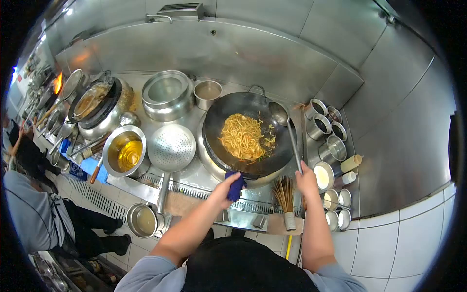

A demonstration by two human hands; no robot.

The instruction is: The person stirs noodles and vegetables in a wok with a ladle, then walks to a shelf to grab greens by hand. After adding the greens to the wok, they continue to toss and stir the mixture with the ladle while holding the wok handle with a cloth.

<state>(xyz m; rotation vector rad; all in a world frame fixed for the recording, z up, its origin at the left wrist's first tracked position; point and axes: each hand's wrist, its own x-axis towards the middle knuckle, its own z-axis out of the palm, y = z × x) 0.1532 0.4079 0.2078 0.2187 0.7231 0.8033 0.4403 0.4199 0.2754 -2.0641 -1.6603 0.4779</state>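
Note:
Noodles (242, 136) lie in a loose heap in the middle of a large black wok (219, 104), with small bits scattered on their right. My left hand (227, 191) is closed on a folded purple cloth (235, 187) at the wok's near rim, where the cloth hides the handle beneath. In my right hand (307, 179) is the long handle of a metal ladle (278, 114). The ladle's bowl rests against the wok's inner right wall, apart from the noodles.
Left of the wok are a perforated skimmer (171, 147), a pot of yellow oil (130, 153) and a lidded pot (167, 95). Seasoning tins (332, 148) line the right side. A bamboo wok brush (284, 197) lies at the front edge. Another person (36, 209) stands at far left, near a flame.

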